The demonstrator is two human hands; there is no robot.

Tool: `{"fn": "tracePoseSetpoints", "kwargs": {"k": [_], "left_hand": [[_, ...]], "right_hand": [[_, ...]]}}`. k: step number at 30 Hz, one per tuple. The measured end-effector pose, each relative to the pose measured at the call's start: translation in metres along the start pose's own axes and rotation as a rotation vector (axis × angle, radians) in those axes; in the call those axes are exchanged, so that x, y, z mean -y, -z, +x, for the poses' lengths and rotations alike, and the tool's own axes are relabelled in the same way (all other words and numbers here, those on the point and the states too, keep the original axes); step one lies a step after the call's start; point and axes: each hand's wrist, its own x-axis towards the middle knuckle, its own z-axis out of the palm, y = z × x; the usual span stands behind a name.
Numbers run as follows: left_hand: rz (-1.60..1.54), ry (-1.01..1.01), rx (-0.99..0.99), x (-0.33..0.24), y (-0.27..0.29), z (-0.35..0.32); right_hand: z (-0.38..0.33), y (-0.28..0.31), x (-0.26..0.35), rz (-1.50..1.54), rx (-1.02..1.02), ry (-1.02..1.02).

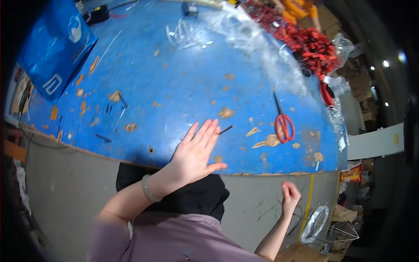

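My left hand (196, 150) reaches over the front edge of the blue tabletop, palm down, fingers stretched out and thumb apart, with nothing gripped. Close by its fingertips lies a short dark strip (226, 129); whether they touch is unclear. My right hand (290, 197) hangs beyond the table's front edge, to the right, with its fingers curled closed. What it holds, if anything, is hidden. Red-handled scissors (284, 127) rest on the tabletop between the right hand and the far side, blades pointing away.
The worn blue table (174, 96) has bare patches. At left stands a blue bag (52, 52); a black tape measure (97, 15) lies behind it. Clear plastic pieces (187, 35) and a red tinsel-like heap (312, 50) lie farther back. A person in orange (300, 9) is at far right.
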Motion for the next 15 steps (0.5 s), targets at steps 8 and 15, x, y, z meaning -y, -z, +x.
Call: {"fn": "tracePoseSetpoints", "kwargs": {"k": [8, 15], "left_hand": [[-0.068, -0.028, 0.201, -0.084, -0.008, -0.006], [-0.679, -0.760, 0.927, -0.231, -0.087, -0.066]], "right_hand": [[-0.128, 0.072, -0.008, -0.087, 0.181, -0.437], [-0.185, 0.071, 0.042, -0.107, 0.319, -0.447]]}}
